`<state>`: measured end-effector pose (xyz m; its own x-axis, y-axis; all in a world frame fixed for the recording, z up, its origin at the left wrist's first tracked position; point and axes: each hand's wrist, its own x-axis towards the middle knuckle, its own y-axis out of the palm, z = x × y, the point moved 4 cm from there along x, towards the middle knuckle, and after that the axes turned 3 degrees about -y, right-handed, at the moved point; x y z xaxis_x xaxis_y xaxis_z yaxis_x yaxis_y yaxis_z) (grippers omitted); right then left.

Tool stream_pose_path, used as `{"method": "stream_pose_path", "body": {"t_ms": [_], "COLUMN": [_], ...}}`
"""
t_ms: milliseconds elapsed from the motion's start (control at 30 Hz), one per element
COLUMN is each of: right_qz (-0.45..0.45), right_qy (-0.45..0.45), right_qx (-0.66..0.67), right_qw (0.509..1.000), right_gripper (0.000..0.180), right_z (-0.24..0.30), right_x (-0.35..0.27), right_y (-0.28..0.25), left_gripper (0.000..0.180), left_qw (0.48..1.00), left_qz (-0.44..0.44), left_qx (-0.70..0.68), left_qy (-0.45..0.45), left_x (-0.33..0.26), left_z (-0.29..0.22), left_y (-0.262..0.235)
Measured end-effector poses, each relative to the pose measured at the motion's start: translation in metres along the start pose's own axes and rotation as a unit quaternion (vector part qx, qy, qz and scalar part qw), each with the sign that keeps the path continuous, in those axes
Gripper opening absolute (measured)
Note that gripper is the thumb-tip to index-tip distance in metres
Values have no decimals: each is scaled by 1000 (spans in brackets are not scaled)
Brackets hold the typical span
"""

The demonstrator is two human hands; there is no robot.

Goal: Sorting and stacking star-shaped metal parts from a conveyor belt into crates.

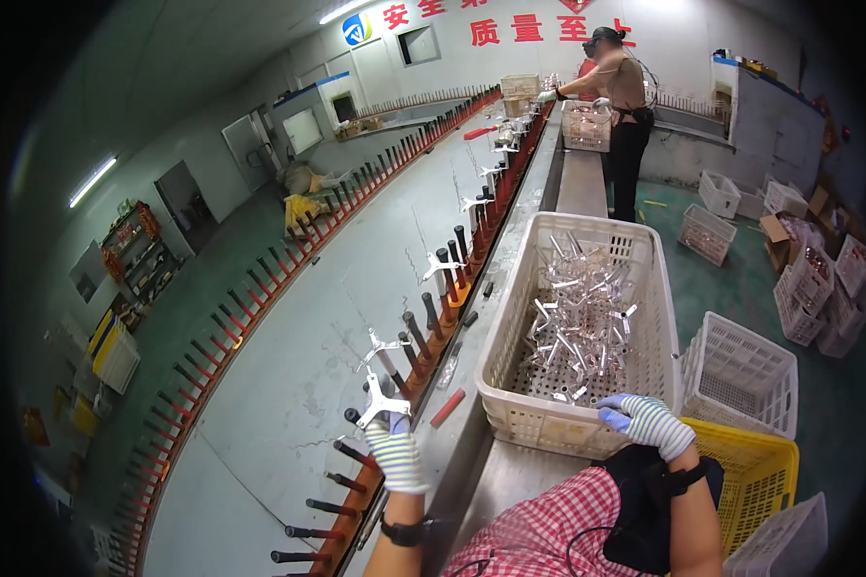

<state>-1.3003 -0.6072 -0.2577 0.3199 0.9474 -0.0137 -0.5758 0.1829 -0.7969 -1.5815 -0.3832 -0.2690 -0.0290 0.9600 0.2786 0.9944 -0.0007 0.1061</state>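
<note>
My left hand (394,452), in a striped glove, is shut on a silver metal bracket (383,404) and holds it at a dark peg (356,419) on the conveyor rail. Other brackets (440,265) hang on pegs farther along. My right hand (645,421), also gloved, rests on the near rim of a white plastic basket (510,413). I cannot tell whether it holds a part. The basket contains several loose silver brackets (582,317).
A long line of red-based pegs (452,288) curves away. A yellow crate (760,471) and white crates (741,370) stand at my right. Another person (621,106) works at a basket (587,125) farther down the line. More crates sit on the green floor.
</note>
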Motion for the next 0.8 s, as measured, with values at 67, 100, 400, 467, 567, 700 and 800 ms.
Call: {"method": "stream_pose_path", "body": {"t_ms": [67,100,400,467,567,700,800], "right_qz": [1,3,-2,-6,8,13,7], "right_qy": [-2,1,5,8,17,9,25], "right_qx": [-3,4,5,-5,15,11,12], "right_qw": [1000,1000,1000,1000,1000,1000,1000], "right_gripper": [39,39,39,39,39,40,43], "right_z": [2,-1,-7,-10,-4,4,-8], "right_x": [0,1,-1,1,0,-1,-3], "right_y": [2,4,5,4,2,2,4], "left_gripper": [23,21,23,22,30,33,31], "left_qw": [996,993,987,973,886,979,988], "left_qz": [-72,-116,-156,-169,-80,43,-74], "left_qx": [32,18,-42,98,354,-190,-81], "left_qy": [32,18,3,122,288,62,-107], "left_x": [11,16,62,50,21,47,18], "left_z": [34,33,48,12,-26,27,34], "left_y": [-7,-2,-28,-30,0,33,56]}}
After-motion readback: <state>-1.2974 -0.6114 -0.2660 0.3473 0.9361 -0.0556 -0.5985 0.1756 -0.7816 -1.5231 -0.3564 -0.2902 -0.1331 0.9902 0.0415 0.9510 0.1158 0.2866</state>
